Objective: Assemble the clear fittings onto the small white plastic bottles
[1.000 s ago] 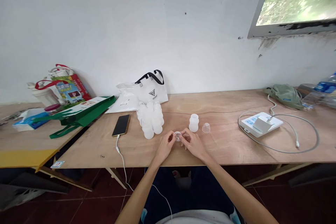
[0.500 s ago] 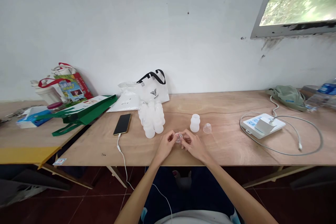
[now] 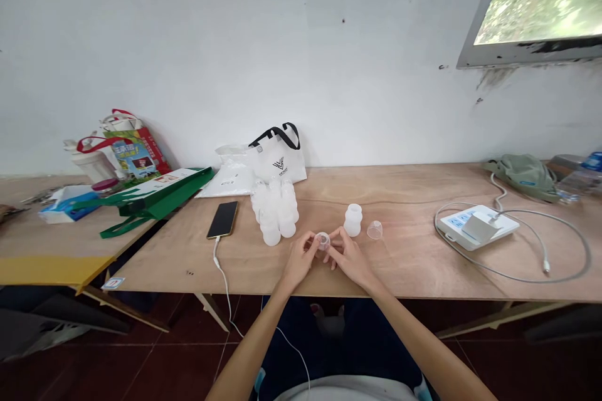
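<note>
Above the table near its front edge, my left hand [image 3: 301, 257] and my right hand [image 3: 348, 257] hold a small round clear plastic piece [image 3: 322, 240] between them. A whitish ring shows at its top. Fingers of both hands are bent around it, touching its sides, and part of it is hidden. Just beyond my right hand stands an upright white translucent bottle [image 3: 352, 220] with a pinched waist and an open top. A clear dome-shaped cap [image 3: 375, 230] rests to its right. Several similar white bottles [image 3: 276, 213] are grouped beyond my left hand.
A phone [image 3: 222, 219] with a white cable lies at left. White bags [image 3: 277, 160] lean against the wall, near a green bag [image 3: 160, 197]. At right, a power strip [image 3: 475, 225] sits within a looped grey cable, with a green cap [image 3: 527, 177] behind.
The clear piece has been tilted between my fingers, so its whitish ring now shows on top. My hands stay close together around it. The whole view has shifted slightly.
</note>
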`<state>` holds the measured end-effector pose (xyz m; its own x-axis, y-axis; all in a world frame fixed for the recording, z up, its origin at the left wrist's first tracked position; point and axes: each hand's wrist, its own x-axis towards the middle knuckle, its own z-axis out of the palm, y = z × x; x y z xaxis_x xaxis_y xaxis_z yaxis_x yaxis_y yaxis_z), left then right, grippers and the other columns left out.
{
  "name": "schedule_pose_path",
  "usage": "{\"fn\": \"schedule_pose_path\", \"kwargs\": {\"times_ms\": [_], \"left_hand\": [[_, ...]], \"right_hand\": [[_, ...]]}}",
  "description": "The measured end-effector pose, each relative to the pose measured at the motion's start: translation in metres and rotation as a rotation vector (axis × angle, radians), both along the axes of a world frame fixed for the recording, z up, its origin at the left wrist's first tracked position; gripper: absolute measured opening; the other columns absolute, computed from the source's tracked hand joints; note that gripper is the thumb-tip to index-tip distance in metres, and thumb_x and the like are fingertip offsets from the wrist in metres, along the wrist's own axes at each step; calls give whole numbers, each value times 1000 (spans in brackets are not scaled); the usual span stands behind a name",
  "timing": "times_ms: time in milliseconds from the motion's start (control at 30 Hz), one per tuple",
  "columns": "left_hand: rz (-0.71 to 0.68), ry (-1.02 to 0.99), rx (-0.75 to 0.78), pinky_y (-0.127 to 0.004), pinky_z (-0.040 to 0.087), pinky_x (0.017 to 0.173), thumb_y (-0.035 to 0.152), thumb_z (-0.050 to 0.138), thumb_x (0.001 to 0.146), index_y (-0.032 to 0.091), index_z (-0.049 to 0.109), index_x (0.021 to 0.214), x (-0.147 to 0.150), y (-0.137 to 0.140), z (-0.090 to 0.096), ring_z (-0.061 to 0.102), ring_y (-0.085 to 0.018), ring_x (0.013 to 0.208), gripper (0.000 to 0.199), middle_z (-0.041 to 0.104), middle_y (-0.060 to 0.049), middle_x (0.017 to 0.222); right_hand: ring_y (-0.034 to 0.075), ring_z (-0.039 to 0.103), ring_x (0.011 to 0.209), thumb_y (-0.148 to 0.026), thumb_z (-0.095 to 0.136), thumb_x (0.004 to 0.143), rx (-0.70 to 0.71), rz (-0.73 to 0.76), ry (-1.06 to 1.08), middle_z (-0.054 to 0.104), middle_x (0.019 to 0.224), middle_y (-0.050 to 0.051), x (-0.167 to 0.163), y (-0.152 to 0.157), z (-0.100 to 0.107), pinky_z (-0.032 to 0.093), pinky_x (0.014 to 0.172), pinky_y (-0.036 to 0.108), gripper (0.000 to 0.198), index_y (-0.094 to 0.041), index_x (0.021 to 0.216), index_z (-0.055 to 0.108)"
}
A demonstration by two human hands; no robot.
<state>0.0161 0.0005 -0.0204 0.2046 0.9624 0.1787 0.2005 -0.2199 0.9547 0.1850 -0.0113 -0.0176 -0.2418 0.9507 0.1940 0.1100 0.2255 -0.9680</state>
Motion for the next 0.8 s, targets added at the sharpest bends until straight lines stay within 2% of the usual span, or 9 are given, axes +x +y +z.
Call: {"fn": "schedule_pose_path", "kwargs": {"times_ms": [100, 267, 433, 567, 800], "left_hand": [[-16, -84, -13, -19, 35, 42, 60, 55, 94, 18, 56, 89, -1, 0, -2, 53, -12, 62, 42, 56, 0, 76], [-12, -128, -16, -17, 36, 40, 60, 58, 93, 20, 51, 95, 1, 0, -3, 55, -12, 68, 41, 56, -1, 84], [2, -49, -25, -19, 35, 40, 61, 50, 97, 18, 56, 92, 0, 3, -6, 45, -9, 50, 44, 53, 2, 68], [-30, -32, 13, -18, 37, 43, 59, 49, 99, 19, 57, 96, -1, 0, -2, 49, -10, 56, 41, 54, 1, 71], [-10, -8, 37, -18, 39, 41, 59, 49, 98, 19, 54, 86, -2, 3, -6, 50, -11, 56, 43, 52, 1, 69]], "right_hand": [[14, 60, 58, -52, 62, 93, -3, 37, 29, 67, 78, 0, 0, 2, -1, 49, 50, 25, 33, -24, 94, 45], [13, 55, 59, -60, 62, 93, -25, 29, 86, 62, 75, 0, 3, 7, -6, 46, 50, 25, 39, -22, 93, 51], [15, 60, 67, -57, 68, 90, -44, 31, 137, 66, 86, 2, 3, 10, -11, 45, 50, 24, 38, -22, 97, 54], [17, 65, 76, -54, 71, 89, -70, 76, 198, 71, 95, 5, 3, 11, -11, 48, 54, 25, 38, -22, 97, 53], [20, 69, 81, -53, 75, 86, -72, 109, 163, 73, 89, 5, 5, 10, -11, 50, 60, 28, 39, -22, 94, 52]]}}
